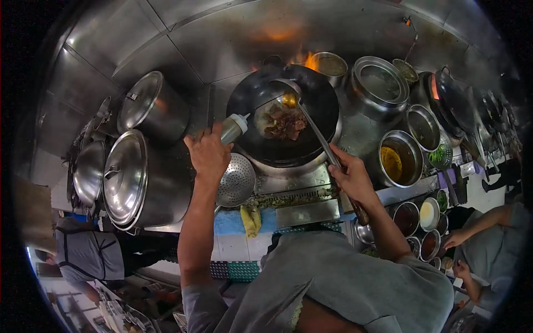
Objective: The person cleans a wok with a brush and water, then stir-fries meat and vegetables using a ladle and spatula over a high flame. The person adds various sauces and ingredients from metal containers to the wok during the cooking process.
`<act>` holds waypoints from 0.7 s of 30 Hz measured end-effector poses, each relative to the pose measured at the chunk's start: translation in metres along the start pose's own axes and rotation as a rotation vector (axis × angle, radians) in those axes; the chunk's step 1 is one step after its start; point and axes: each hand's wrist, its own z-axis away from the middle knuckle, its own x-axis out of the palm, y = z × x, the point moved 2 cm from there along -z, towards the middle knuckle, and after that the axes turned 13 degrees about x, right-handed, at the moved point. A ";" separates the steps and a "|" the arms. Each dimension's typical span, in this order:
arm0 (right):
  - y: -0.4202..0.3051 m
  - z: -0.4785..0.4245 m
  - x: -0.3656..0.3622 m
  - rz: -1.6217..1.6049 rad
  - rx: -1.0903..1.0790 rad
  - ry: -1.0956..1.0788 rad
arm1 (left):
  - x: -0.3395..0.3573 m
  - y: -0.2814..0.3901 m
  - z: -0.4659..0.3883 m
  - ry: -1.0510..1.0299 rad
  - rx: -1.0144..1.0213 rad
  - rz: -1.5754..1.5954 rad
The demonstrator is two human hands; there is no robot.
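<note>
My left hand (208, 152) grips a clear squeeze bottle (231, 130) with a white cap. Its nozzle points over the near left part of a black wok (245, 143). In my right hand (352, 172) is the handle of a long metal ladle (318, 133). The ladle's bowl sits inside the wok, with shiny yellow liquid (289, 100) in or beside it. Browned pieces of meat (287, 123) lie in the middle of the wok. Whether anything flows from the nozzle is hard to tell.
Flames (311, 61) rise behind the wok. A perforated skimmer (235, 180) and large lidded pots (125, 175) stand left. Right are a lidded pot (379, 83), a pot of yellow liquid (391, 164) and several seasoning bowls (406, 218). Co-workers stand at right (487, 241) and left (89, 247).
</note>
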 end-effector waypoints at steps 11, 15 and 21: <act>-0.031 0.028 0.052 0.146 -0.046 0.186 | 0.072 -0.075 0.139 0.281 -0.430 0.825; -0.021 0.044 0.088 0.323 -0.109 0.365 | 0.133 -0.113 0.246 0.359 -0.493 0.873; -0.015 0.099 0.130 -0.343 0.209 0.082 | 0.202 -0.144 0.361 0.522 -0.743 0.860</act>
